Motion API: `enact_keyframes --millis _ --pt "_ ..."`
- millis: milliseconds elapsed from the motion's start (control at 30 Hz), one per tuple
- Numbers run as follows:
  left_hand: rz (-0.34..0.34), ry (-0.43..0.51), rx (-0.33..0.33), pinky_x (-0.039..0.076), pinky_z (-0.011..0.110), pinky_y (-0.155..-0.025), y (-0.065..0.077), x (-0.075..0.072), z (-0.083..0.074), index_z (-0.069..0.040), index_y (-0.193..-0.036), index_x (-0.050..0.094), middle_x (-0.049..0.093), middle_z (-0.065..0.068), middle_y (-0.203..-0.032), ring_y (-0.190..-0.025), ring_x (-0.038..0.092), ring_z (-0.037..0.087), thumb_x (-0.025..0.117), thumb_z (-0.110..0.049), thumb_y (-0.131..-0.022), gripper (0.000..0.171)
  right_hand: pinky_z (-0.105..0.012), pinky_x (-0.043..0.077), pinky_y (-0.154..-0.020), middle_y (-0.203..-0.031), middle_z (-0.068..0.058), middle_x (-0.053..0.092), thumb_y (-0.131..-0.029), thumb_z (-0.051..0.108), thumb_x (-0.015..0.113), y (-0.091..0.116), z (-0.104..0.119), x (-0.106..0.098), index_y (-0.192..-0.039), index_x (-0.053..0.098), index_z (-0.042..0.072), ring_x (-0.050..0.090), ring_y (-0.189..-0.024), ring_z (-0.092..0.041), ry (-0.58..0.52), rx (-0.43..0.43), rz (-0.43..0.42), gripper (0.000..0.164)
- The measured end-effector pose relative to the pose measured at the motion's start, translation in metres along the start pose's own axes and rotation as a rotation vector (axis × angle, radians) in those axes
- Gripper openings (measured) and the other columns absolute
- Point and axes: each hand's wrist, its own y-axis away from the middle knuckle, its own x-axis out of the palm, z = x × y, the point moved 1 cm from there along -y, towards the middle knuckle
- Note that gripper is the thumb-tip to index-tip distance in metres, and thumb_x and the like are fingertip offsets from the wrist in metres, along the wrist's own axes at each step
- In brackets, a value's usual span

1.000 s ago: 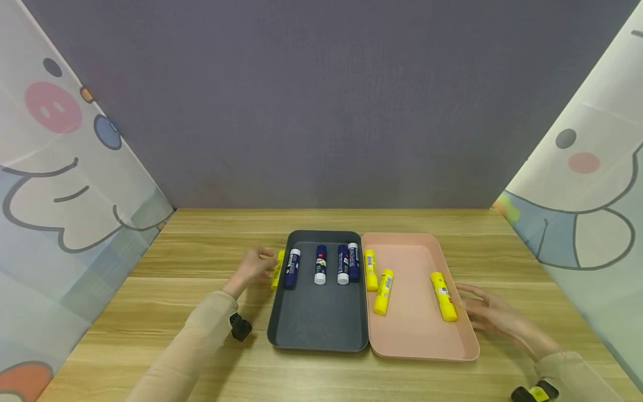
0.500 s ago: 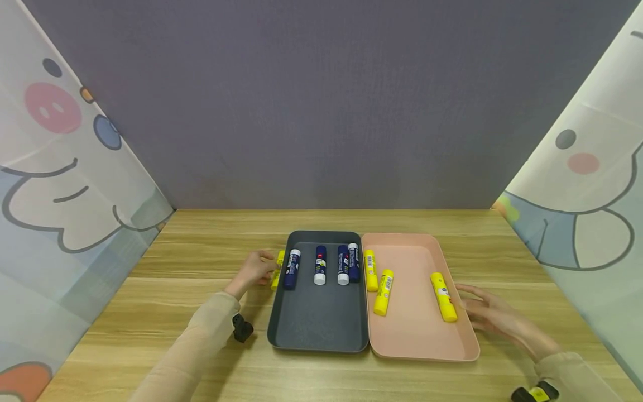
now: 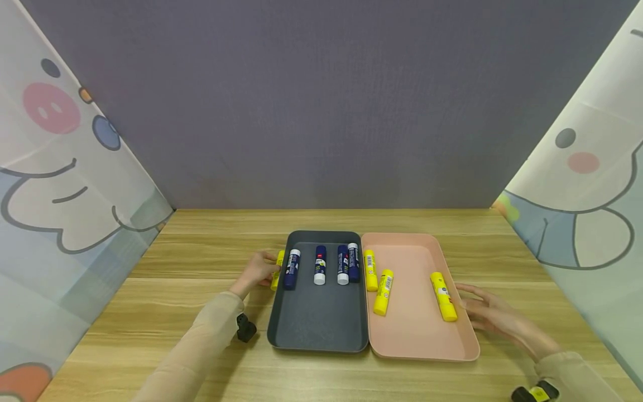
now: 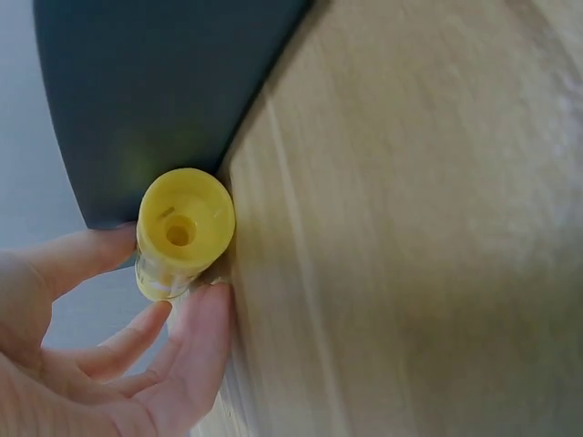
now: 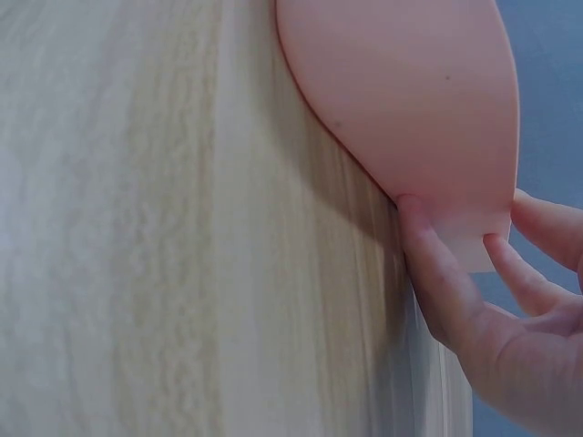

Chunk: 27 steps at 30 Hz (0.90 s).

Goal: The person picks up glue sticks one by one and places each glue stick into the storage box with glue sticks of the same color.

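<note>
Beside the left wall of the dark grey tray (image 3: 321, 329), my left hand (image 3: 257, 270) pinches a yellow glue stick (image 3: 277, 270) between thumb and fingers. In the left wrist view the round yellow end (image 4: 187, 218) of this stick faces the camera, close against the tray's outer wall. My right hand (image 3: 494, 315) rests its fingertips on the outer right wall of the pink tray (image 3: 422, 343), its fingers loosely bent. In the right wrist view the fingers (image 5: 437, 264) touch that wall (image 5: 410, 100).
Several navy glue sticks with white caps, one of them a navy glue stick (image 3: 320, 265), lie in the grey tray. Three yellow glue sticks lie in the pink tray, one a yellow glue stick (image 3: 444, 297) near its right wall. Both trays stand side by side on the wooden table (image 3: 216, 245).
My left hand has moved slightly right and its fingers have closed onto the yellow glue stick beside the grey tray. The right hand and both trays have stayed in place.
</note>
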Motion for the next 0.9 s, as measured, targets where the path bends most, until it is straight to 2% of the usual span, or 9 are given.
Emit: enact_keyframes --millis 200,433,600,900 --pt "0.005 -0.023 -0.005 0.048 0.027 -0.044 0.0001 0.0010 0.0002 0.011 -0.110 0.047 0.049 0.007 -0.059 -0.044 0.048 0.012 0.057 -0.003 -0.078 0.036 -0.034 0.047 -0.084 -0.112 0.010 0.053 -0.094 0.013 0.042 0.0000 0.0007 -0.0001 -0.116 0.043 0.040 0.055 -0.099 -0.005 0.006 0.019 -0.021 0.035" --pt "0.024 -0.104 0.008 0.050 0.031 -0.047 -0.0013 -0.0006 -0.0028 0.015 -0.110 0.051 0.058 0.012 -0.069 -0.048 0.053 0.014 0.058 -0.003 -0.078 0.037 -0.035 0.047 -0.084 -0.114 0.009 0.052 -0.094 0.012 0.041 -0.0001 0.0009 0.0000 -0.119 0.041 0.037 0.054 -0.100 -0.006 0.005 0.017 -0.016 0.036" --pt "0.037 -0.125 0.000 0.050 0.030 -0.047 -0.0015 -0.0026 -0.0048 0.014 -0.109 0.053 0.058 0.012 -0.070 -0.049 0.052 0.014 0.057 -0.004 -0.078 0.035 -0.035 0.047 -0.084 -0.116 0.008 0.051 -0.094 0.012 0.041 0.0001 0.0012 0.0002 -0.121 0.041 0.036 0.054 -0.100 -0.005 0.009 0.019 -0.020 0.036" --pt "0.043 -0.084 -0.012 0.050 0.029 -0.046 0.0002 -0.0071 -0.0016 0.016 -0.109 0.052 0.057 0.011 -0.069 -0.049 0.053 0.013 0.056 -0.003 -0.077 0.037 -0.031 0.047 -0.084 -0.111 0.014 0.054 -0.094 0.011 0.041 0.0007 0.0029 0.0017 -0.114 0.044 0.041 0.054 -0.100 -0.002 -0.015 -0.007 0.023 0.036"
